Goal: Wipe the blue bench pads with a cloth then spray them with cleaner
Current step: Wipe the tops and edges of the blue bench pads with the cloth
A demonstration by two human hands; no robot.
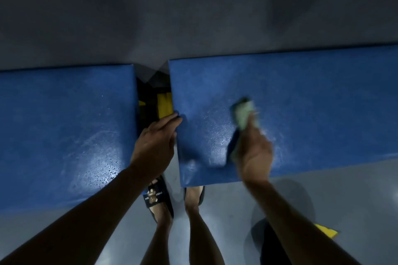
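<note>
Two blue bench pads lie side by side, the left pad (64, 127) and the right pad (312, 103), with a narrow gap between them. My right hand (254, 153) is over the right pad's near part, shut on a pale green object (244, 114) that is blurred; I cannot tell if it is a cloth or a bottle. My left hand (155, 144) rests at the gap, fingers on the right pad's left edge. Both pads show wet, shiny patches near the front.
A black and yellow frame part (163, 105) shows in the gap. My feet in black slippers (159, 198) stand on the grey floor below the pads. A yellow object (326, 231) lies on the floor at the lower right. A grey wall runs behind the pads.
</note>
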